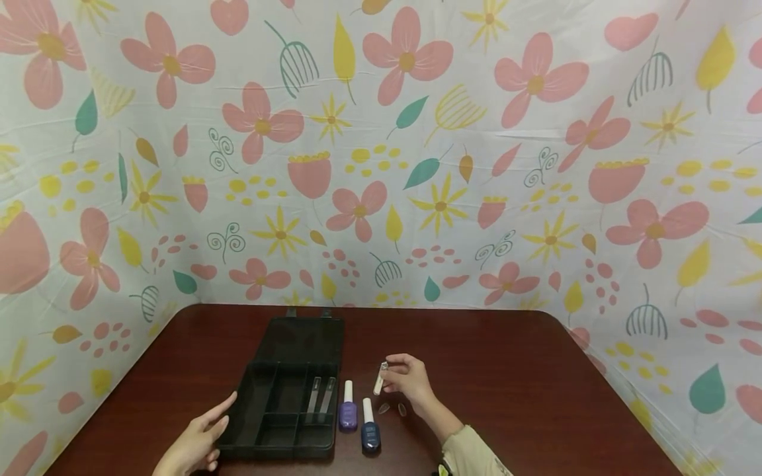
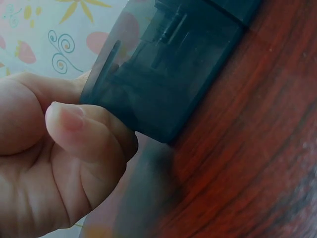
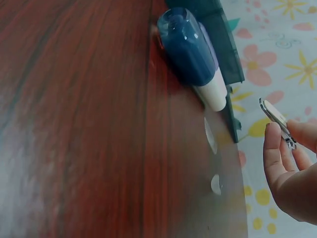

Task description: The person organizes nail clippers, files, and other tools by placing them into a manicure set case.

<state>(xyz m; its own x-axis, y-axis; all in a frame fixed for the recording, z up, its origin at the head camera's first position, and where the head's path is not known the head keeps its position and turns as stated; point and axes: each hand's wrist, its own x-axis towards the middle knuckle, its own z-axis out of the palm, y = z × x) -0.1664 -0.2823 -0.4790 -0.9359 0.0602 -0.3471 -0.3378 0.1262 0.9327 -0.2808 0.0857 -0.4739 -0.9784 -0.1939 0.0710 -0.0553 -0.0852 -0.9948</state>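
My right hand [image 1: 407, 380] pinches a small nail clipper [image 3: 276, 119] between thumb and fingers, raised above the table. Touching the left side of a dark translucent compartment box [image 1: 238, 423] is my left hand [image 1: 196, 439], its index finger straight along the edge; the wrist view has it at the box's corner [image 2: 158, 126]. The box's lid [image 1: 300, 340] lies folded back. Two clear narrow strips [image 1: 313, 395] lie in a right-hand compartment. Right of the box are a purple nail polish bottle [image 1: 348, 415] and a dark blue nail polish bottle [image 1: 370, 436], both white-capped.
Two small clear oval pieces [image 1: 383, 408] lie on the table below my right hand. The dark red-brown wooden table [image 1: 506, 383] has rounded far corners. Behind it hangs a white flowered cloth [image 1: 369, 264].
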